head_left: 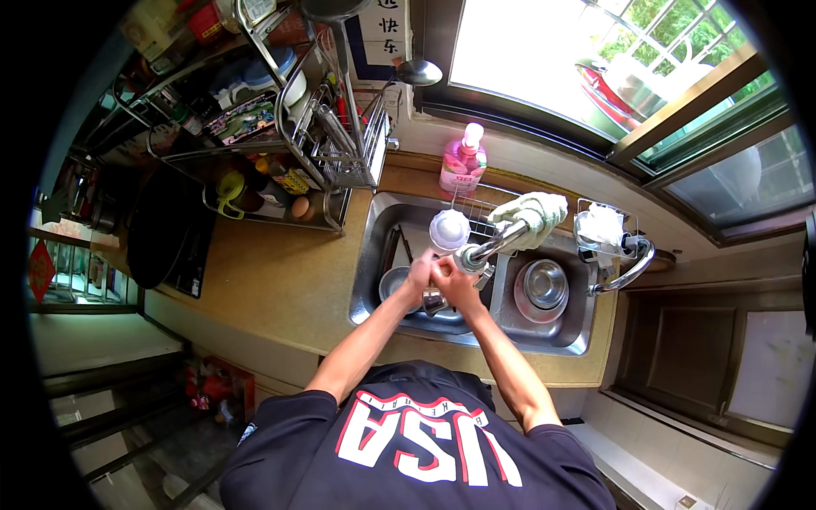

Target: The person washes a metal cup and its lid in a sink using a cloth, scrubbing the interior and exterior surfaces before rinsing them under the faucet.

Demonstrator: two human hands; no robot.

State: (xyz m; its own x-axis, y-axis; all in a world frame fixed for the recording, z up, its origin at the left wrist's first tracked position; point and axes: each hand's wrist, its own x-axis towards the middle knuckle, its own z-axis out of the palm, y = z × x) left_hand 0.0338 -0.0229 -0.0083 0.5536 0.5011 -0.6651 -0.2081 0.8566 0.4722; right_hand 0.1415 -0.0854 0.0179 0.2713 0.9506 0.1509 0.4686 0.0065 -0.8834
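Note:
My left hand and my right hand are together over the left basin of a stainless steel sink, just below the faucet head. The left one is blurred. Whether anything lies between the fingers is hidden. Beneath them, a small metal cup and a grey bowl sit in the basin. Beyond my fingertips is a pale lilac scalloped dish. Dark sticks lie at the basin's left side. In the right basin, metal bowls are nested.
A folded pale cloth wraps the faucet pipe. Behind the sink stands a pink pump bottle. To the left, a metal rack bears utensils, containers and an egg. A dark wok rests further left on the wooden-toned counter.

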